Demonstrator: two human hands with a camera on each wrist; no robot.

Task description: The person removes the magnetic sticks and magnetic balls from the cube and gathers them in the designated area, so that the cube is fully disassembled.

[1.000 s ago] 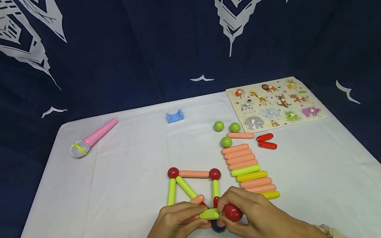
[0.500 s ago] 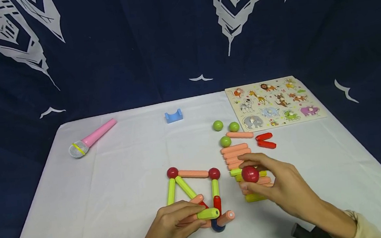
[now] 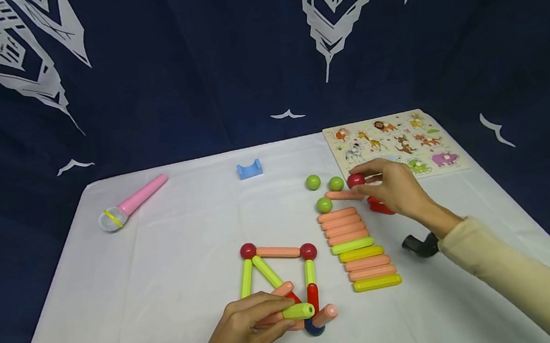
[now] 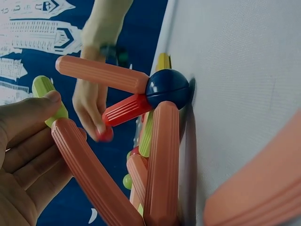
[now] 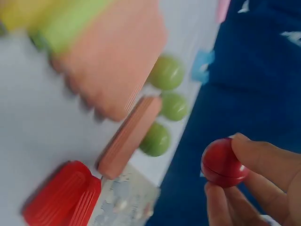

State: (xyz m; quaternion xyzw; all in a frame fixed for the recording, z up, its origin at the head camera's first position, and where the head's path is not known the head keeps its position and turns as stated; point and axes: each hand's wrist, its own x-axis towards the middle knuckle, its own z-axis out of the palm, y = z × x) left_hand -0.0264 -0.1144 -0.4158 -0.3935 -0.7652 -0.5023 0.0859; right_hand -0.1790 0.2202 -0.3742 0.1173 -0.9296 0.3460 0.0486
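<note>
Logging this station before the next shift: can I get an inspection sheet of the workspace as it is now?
Surface: table under a white cloth.
Job's things: stick-and-ball frame near the front edge; row of loose sticks beside it; three green balls; two red sticks, partly hidden in the head view.
Clutter: pink toy microphone, blue block, animal puzzle board, a dark object by the right sleeve.
Grippers: left hand grips a green stick on the frame; right hand pinches a red ball beside the green balls.
Cables: nothing seen.
Surroundings: dark blue printed curtain behind the table.
</note>
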